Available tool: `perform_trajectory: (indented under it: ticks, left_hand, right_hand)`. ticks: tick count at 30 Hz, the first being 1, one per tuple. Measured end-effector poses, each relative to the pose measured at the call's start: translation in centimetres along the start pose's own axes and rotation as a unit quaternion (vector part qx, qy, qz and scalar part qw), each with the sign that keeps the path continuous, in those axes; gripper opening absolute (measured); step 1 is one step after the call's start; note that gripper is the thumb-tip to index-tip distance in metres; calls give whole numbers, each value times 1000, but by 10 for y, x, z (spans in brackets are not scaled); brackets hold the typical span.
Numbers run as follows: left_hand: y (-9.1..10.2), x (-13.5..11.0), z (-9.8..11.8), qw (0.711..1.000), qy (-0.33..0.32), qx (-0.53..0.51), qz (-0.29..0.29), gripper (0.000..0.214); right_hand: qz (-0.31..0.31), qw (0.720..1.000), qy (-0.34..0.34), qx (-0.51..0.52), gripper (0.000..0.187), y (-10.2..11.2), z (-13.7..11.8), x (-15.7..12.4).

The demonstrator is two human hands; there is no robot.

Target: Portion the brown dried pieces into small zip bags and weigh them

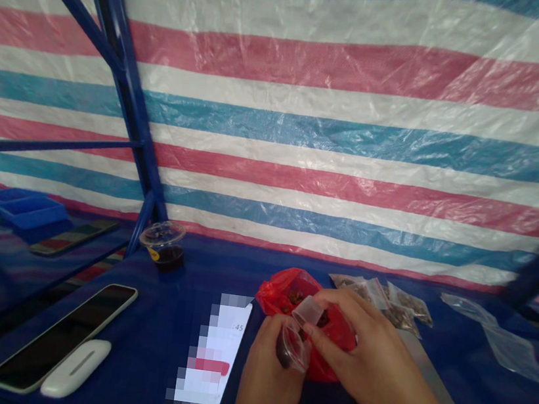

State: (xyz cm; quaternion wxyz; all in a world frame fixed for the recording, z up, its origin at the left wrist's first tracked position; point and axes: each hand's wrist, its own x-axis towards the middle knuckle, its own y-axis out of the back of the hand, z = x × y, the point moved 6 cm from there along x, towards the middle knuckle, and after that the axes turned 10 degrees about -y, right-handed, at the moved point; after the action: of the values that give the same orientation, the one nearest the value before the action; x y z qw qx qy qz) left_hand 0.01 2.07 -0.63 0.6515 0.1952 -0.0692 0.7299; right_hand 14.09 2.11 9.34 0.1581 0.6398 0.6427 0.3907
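My left hand [270, 384] is closed around a small clear plastic cup [298, 355] that looks dark inside. Between thumb and fingers, my right hand [356, 333] pinches a small translucent plastic cup [309, 311], tilted just above the rim of the other one. Behind both hands lies an open red plastic bag [283, 286] with brown dried pieces in it. My right hand covers part of the bag. What the translucent cup holds, if anything, I cannot make out.
Small clear bags of brown bits [408, 303] and a flat clear plastic bag [504, 342] lie to the right. A lit phone [219, 361], a dark phone [66, 334], a white case [76, 369] and a lidded cup [164, 248] are on the left. Blue frame bars [129, 97] rise behind.
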Motion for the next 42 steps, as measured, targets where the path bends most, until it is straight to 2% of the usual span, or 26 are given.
perform_trajectory:
  ticks: [4,7,9,12,15,18,20,22,24,26,28,30,32,34,36,38,40,42]
  left_hand:
    - [2,0,5,999,-8,31,2,7]
    - [5,0,5,998,-9,58,6,7]
    - [9,0,2,997,-10,75,25,8]
    - [14,-2,-3,995,-6,74,60,13]
    - [19,-6,-2,994,-20,46,100,13]
    - [20,-8,5,991,-42,31,124,24]
    - [17,-7,11,993,-39,39,106,29]
    - [12,-8,17,994,-42,54,87,36]
    - [8,-10,25,994,-57,68,68,55]
    - [2,-13,31,993,-68,90,37,72]
    - [-3,-17,33,990,-76,120,-15,68]
    - [-8,-20,31,980,-91,158,-75,50]
    - [-12,-23,28,966,-115,196,-127,39]
    - [-12,-24,27,953,-139,225,-148,35]
    - [-9,-22,28,946,-159,247,-142,34]
    - [-3,-16,33,938,-183,272,-114,31]
    - [5,-6,38,925,-209,309,-68,28]
    - [15,5,40,911,-222,348,-24,27]
  right_hand:
    - [32,999,-23,-12,10,-6,18,10]
    - [15,997,-51,-63,10,-17,35,17]
    - [2,996,-50,-75,12,-20,38,17]
    - [-39,998,-30,-28,13,-20,26,7]
    - [-123,992,-23,32,5,-26,7,-12]
    - [-137,989,-16,46,5,-32,-5,-23]
    - [-114,991,-25,59,10,-30,-6,-23]
    - [-80,992,-49,78,19,-19,1,-20]
    - [-30,992,-67,101,23,4,12,-16]
    - [33,988,-75,129,24,35,29,-13]
    - [65,982,-102,146,28,63,54,-13]
    - [40,979,-143,140,33,77,84,-15]
    - [20,977,-167,129,35,81,114,-18]
    - [18,978,-188,91,34,79,140,-20]
    - [42,978,-201,32,32,78,158,-20]
    - [88,975,-202,-32,33,81,164,-19]
    - [149,969,-178,-84,33,86,154,-19]
    - [186,969,-124,-109,29,84,131,-20]
